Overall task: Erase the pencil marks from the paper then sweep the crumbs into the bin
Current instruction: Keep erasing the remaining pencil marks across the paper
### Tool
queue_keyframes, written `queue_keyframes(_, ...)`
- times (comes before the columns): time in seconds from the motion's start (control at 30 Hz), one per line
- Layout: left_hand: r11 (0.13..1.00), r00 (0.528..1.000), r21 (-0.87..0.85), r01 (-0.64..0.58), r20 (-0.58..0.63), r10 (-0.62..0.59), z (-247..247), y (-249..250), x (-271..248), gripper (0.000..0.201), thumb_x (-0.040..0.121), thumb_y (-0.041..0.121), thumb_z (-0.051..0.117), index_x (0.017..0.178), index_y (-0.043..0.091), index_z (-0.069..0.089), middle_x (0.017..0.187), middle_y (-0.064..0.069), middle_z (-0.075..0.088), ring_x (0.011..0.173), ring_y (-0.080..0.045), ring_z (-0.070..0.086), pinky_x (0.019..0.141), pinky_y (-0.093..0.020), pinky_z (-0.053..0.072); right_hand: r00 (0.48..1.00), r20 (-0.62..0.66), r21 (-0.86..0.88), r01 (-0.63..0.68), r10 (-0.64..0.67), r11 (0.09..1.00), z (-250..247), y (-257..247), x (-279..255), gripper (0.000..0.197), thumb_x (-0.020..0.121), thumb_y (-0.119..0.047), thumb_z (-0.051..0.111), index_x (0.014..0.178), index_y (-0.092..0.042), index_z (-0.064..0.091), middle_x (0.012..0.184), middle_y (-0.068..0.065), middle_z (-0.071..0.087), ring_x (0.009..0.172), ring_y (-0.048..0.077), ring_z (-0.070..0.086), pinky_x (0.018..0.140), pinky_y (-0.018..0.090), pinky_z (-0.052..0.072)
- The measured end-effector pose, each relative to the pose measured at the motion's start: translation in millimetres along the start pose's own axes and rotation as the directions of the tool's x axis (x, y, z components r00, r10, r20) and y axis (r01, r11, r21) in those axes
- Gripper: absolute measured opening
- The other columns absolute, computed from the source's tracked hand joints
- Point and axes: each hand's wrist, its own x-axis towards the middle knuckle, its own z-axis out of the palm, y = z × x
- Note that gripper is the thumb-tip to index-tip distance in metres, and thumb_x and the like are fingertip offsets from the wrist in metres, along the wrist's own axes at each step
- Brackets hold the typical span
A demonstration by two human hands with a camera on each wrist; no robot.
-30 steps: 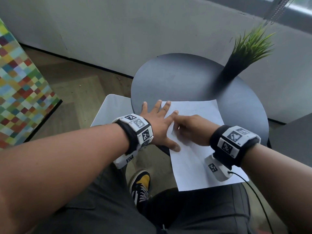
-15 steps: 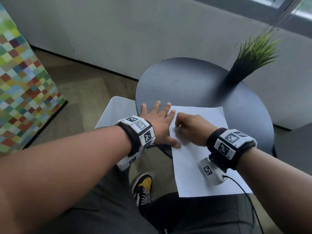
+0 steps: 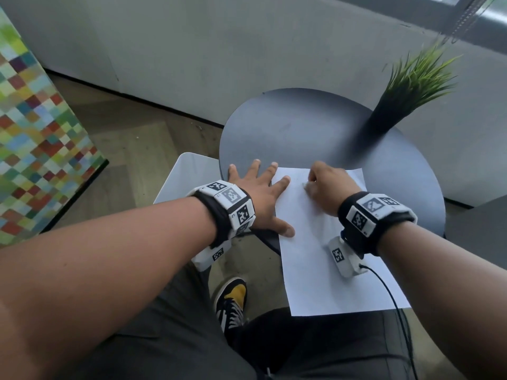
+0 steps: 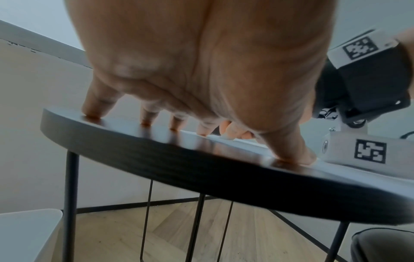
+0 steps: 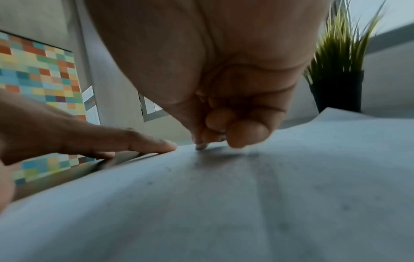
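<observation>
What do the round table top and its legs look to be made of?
Table top: dark, probably painted or stained wood; faint grain on its edge, satin sheen reflecting fingertips. Legs: thin black rods, likely metal; too slender for wood.

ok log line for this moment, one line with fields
stage: erasing | left hand: flat, pins paper edge on table | right hand: pinches eraser, tip on paper | crumbs: unswept

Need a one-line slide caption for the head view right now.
Left hand flat, steadying white paper sheet on round dark table while right hand rubs a small eraser near its far edge.
</observation>
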Motion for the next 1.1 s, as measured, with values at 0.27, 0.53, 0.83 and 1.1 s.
queue_keyframes(0.27,1.000,1.000,0.004,0.005,0.009,-0.005,-0.9,1.0,1.3,0.124,0.055,0.100,0.040,0.153,0.040,-0.005,0.164,0.005,-0.016,0.149,-0.033,-0.015,0.109,-0.074,-0.001,0.999,0.033,0.028,0.033,-0.034,0.999,-3.1,1.5,1.7,0.010,0.088,-0.026,0.052,0.090,-0.017,0.055,0.092,0.005,0.064,0.086,0.027,0.057,0.068,0.030,0.040)
queue_keyframes(0.53,1.000,1.000,0.024,0.009,0.006,-0.009,-6.1,4.7,0.0,0.119,0.056,0.098,0.045,0.152,0.044,0.001,0.164,0.004,-0.010,0.149,-0.035,-0.009,0.107,-0.075,0.007,0.984,0.115,0.033,0.133,-0.136,0.991,-0.9,-4.9,-4.4,0.009,0.089,-0.025,0.051,0.093,-0.018,0.055,0.091,0.002,0.062,0.083,0.024,0.055,0.068,0.031,0.041)
queue_keyframes(0.83,0.997,0.999,0.080,0.002,0.037,-0.005,-13.3,8.2,3.4,0.118,0.051,0.099,0.047,0.148,0.050,0.000,0.163,0.001,-0.003,0.148,-0.040,-0.001,0.099,-0.077,0.020,0.968,0.178,0.017,0.179,-0.179,0.984,-3.8,1.5,-11.7,0.007,0.088,-0.026,0.052,0.093,-0.021,0.053,0.092,0.001,0.064,0.089,0.026,0.059,0.078,0.036,0.049)
queue_keyframes(1.1,0.994,0.999,0.108,0.006,0.048,-0.012,-17.1,10.6,2.7,0.118,0.051,0.098,0.048,0.148,0.049,0.002,0.163,0.001,-0.001,0.147,-0.041,0.001,0.099,-0.075,0.025,0.928,0.225,0.053,0.293,-0.297,0.955,1.7,-3.1,-27.5,0.004,0.089,-0.023,0.052,0.090,-0.023,0.048,0.085,0.000,0.061,0.079,0.024,0.055,0.074,0.034,0.047)
